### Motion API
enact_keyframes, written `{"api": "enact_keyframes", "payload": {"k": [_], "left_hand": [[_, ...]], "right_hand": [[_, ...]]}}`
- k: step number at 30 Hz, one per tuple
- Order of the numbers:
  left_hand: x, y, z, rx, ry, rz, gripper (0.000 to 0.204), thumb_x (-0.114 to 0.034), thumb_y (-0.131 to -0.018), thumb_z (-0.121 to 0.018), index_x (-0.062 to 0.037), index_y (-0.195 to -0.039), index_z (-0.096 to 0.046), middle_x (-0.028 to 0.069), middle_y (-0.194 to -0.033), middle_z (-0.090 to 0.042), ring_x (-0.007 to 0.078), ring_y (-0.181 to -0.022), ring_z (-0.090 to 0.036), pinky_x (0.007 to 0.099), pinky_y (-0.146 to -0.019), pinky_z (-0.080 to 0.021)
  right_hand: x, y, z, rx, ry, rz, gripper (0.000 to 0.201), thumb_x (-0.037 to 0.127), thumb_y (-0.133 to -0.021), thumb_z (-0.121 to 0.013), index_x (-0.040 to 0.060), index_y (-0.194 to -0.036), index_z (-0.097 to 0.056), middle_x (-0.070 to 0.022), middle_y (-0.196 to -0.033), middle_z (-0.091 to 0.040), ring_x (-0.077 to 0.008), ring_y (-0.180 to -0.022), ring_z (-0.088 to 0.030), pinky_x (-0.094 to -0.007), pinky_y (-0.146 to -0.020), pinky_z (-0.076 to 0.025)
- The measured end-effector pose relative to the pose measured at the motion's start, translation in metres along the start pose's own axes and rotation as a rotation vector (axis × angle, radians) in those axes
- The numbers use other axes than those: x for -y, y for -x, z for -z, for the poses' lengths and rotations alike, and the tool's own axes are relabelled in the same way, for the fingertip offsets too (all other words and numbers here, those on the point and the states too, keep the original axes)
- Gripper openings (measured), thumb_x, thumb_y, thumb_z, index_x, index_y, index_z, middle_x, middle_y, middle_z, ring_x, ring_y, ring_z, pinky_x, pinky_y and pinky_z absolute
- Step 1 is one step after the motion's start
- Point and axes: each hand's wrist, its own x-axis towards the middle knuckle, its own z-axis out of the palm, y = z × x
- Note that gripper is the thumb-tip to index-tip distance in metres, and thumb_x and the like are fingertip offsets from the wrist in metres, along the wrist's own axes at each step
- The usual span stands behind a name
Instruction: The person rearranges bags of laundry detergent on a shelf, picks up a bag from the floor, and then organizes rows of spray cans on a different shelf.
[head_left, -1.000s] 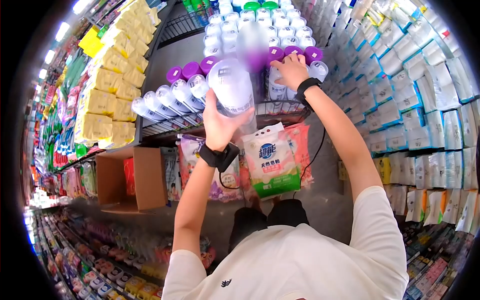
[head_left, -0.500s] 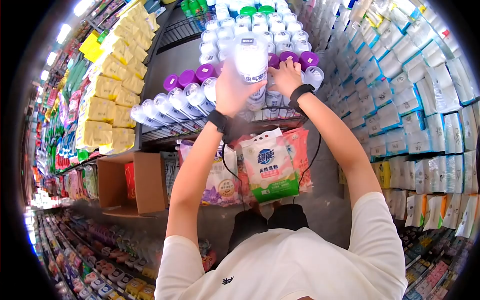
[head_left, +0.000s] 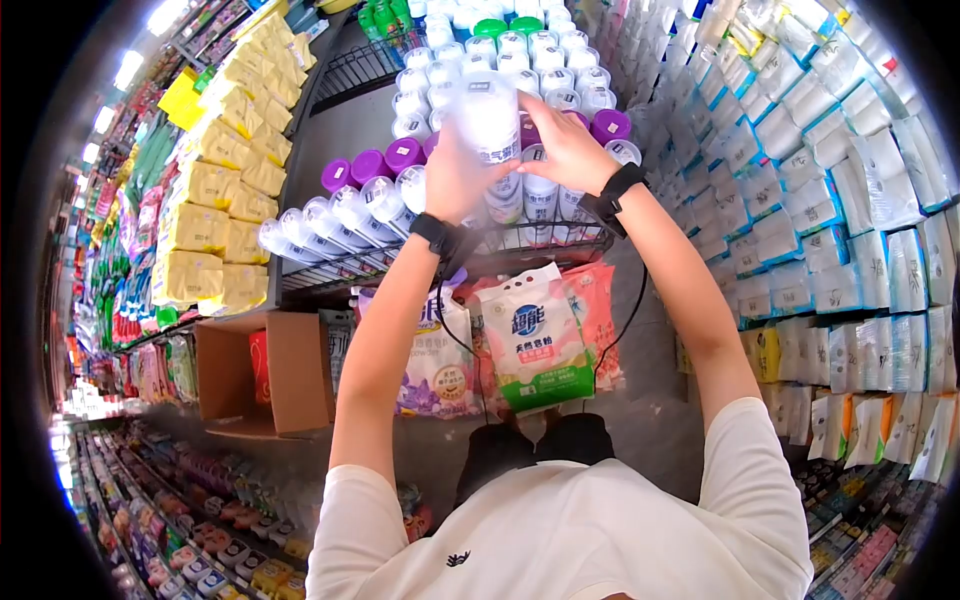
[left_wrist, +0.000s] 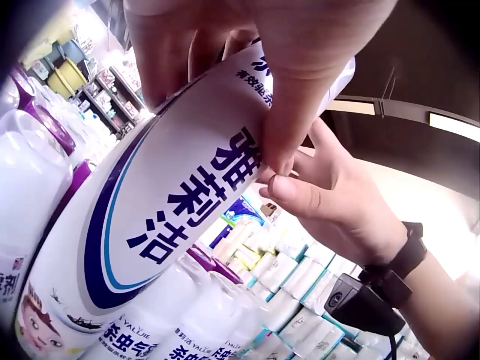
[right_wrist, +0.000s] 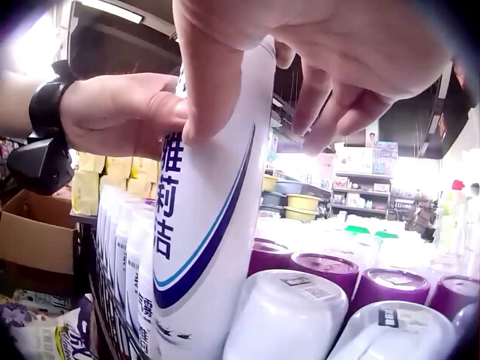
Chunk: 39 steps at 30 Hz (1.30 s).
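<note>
Tall stacks of white-and-blue wrapped packs (head_left: 835, 225) fill the area to my right. In front of me stand rows of white cans (head_left: 385, 200), clear lids up, behind a black wire rail (head_left: 560, 233). Yellow packs (head_left: 215, 195) are piled to the left of them, with an open cardboard box (head_left: 303, 372) lower down. Below the rail are a purple-flowered bag (head_left: 437, 372) and, beside it, a white bag with a green base (head_left: 537, 345).

My left hand (head_left: 460, 182) is clamped on the upper part of one blue-lettered spray can (left_wrist: 161, 184), thumb on the near side, fingers curled round the far side. My right hand (head_left: 575, 155) grips the same can from the other side: its thumb presses the lettered face, touching my left thumb, while several fingers curl in the air past the can. The can is over the front rows, nearly upright in the right wrist view; I cannot tell whether its base touches anything. Purple caps (right_wrist: 324, 268) are the smallest things near it.
</note>
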Motion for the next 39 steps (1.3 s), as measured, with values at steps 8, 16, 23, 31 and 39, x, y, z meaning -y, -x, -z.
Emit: {"api": "enact_keyframes", "payload": {"k": [8,16,23,31,39], "left_hand": [[-0.001,0.008,-0.005,0.017,-0.068,0.016,0.08,-0.023,-0.057,-0.091,0.0044,-0.116,-0.046,0.0208,-0.103,-0.065,0.0299,-0.094,-0.067,0.0364,-0.078,-0.053],[0.034,0.018,-0.024,0.048,-0.365,0.043,0.084,-0.034,-0.053,-0.09,0.0027,-0.116,-0.048,0.0178,-0.11,-0.063,0.036,-0.106,-0.057,0.0433,-0.09,-0.044],[0.055,0.038,-0.03,-0.04,-0.498,-0.09,0.082,-0.03,-0.057,-0.087,-0.0038,-0.125,-0.05,0.0171,-0.128,-0.047,0.0385,-0.12,-0.042,0.0487,-0.101,-0.033],[0.062,0.052,-0.02,0.022,-0.504,-0.132,0.08,-0.024,-0.061,-0.084,-0.0104,-0.131,-0.047,0.0138,-0.137,-0.04,0.0372,-0.126,-0.038,0.0485,-0.104,-0.031],[0.046,0.07,0.015,0.025,-0.448,-0.087,0.079,-0.02,-0.062,-0.084,-0.0107,-0.131,-0.047,0.0118,-0.137,-0.041,0.0365,-0.125,-0.038,0.048,-0.104,-0.032]], "right_hand": [[0.024,-0.016,0.007,-0.094,-0.279,0.086,0.1,0.014,-0.066,-0.083,0.0155,-0.147,-0.024,-0.0158,-0.137,-0.047,-0.0327,-0.119,-0.052,-0.0412,-0.097,-0.045],[0.009,-0.026,-0.019,0.128,0.01,-0.043,0.067,0.027,-0.069,-0.078,0.0159,-0.127,-0.047,-0.0159,-0.114,-0.058,-0.0368,-0.102,-0.059,-0.0429,-0.084,-0.048],[-0.005,-0.01,-0.064,0.03,0.221,-0.082,0.06,0.03,-0.063,-0.08,0.0146,-0.114,-0.052,-0.0134,-0.1,-0.061,-0.0338,-0.092,-0.062,-0.0434,-0.077,-0.048],[-0.018,0.009,-0.097,0.008,0.382,-0.058,0.063,0.033,-0.056,-0.084,0.0123,-0.107,-0.054,-0.0075,-0.09,-0.062,-0.0271,-0.094,-0.056,-0.0381,-0.085,-0.042],[-0.019,0.008,-0.102,0.042,0.463,-0.052,0.063,0.034,-0.061,-0.083,0.0126,-0.112,-0.052,-0.0099,-0.097,-0.06,-0.0297,-0.102,-0.052,-0.0413,-0.091,-0.037]]}}
